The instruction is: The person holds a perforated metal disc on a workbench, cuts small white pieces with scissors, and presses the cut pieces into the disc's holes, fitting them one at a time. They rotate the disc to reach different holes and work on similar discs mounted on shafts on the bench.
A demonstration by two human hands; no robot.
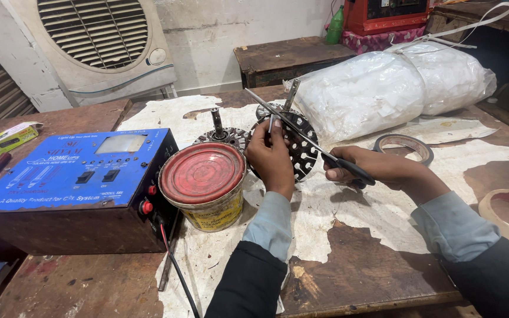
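Two raised hands: left hand (271,154) pinching a motor disc (296,144), right hand (365,166) gripping open scissors (307,139).

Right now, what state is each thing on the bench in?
Scissors: blades open, in the right hand.
Fan motor: propped on edge, left hand on it.
Paint tin: upright, lid on.
Tape roll: lying flat.
Blue power box: screen blank.

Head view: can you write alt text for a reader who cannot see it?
The right hand points black-handled scissors at a perforated round metal motor part that the left hand steadies upright on a worn wooden workbench. A red-lidded tin and a blue electrical box stand to the left.
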